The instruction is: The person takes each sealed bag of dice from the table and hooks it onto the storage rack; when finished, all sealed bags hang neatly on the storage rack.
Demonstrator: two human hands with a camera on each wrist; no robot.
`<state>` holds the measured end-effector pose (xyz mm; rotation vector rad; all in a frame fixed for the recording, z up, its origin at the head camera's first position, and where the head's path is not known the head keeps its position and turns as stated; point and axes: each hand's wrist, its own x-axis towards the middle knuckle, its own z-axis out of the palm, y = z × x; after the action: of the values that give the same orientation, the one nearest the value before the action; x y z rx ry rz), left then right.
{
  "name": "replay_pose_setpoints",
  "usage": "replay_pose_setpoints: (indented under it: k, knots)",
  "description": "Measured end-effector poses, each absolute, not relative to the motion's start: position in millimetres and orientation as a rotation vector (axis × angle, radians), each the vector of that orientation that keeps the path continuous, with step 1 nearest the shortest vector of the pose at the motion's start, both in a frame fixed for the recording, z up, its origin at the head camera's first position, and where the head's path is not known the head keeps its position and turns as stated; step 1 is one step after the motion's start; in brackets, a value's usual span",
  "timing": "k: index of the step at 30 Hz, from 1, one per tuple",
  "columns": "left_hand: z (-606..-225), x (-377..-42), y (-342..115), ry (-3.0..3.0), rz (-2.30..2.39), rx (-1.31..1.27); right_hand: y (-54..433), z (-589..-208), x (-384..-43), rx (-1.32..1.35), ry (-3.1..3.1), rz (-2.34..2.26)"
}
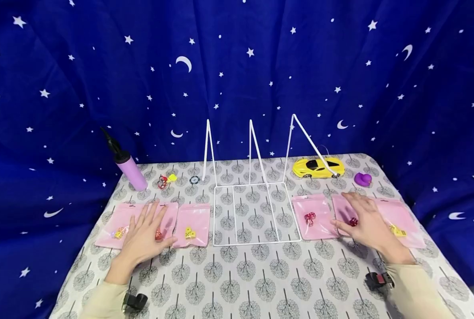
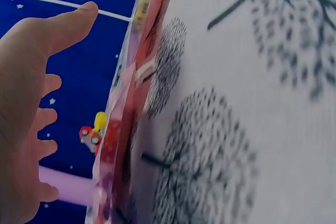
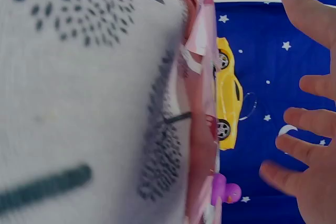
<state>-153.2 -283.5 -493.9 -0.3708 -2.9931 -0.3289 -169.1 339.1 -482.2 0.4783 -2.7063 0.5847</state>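
Observation:
My left hand point(image 1: 145, 237) hovers with fingers spread over pink zip bags on the left; the left wrist view shows a gap beneath it. One pink bag point(image 1: 203, 212) beside that hand has yellow dice point(image 1: 190, 233) inside, and red dice point(image 1: 158, 234) show beside the thumb. On the right, my right hand point(image 1: 366, 223) is likewise spread above more pink bags, holding nothing. A pink bag point(image 1: 322, 204) left of it contains dark red dice point(image 1: 310, 218); yellow dice point(image 1: 398, 230) lie in the bag point(image 1: 414, 232) to its right. The hands partly cover the bags below.
Between the hands stands a white wire rack point(image 1: 257, 243) with three upright loops. Behind lie a purple pump point(image 1: 133, 173), a small red toy point(image 1: 162, 181), a round dark trinket point(image 1: 194, 180), a yellow toy car point(image 1: 318, 168) and a purple rubber duck point(image 1: 363, 179). A starry blue curtain point(image 1: 237, 79) hangs behind.

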Motion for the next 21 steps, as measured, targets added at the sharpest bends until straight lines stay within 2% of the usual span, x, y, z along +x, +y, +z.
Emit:
replay_pose_setpoints:
  k: [10,21]
  knots:
    - [-500.5,-168.0,-263.6,-2.913,-0.326,-0.539,333.7,-495.2,-174.1,0.449,-2.730,0.663]
    - [-506.4,-180.9,-244.0,-2.933,-0.372,-0.583,329.9,-503.1,-181.5,0.488,-2.790,0.630]
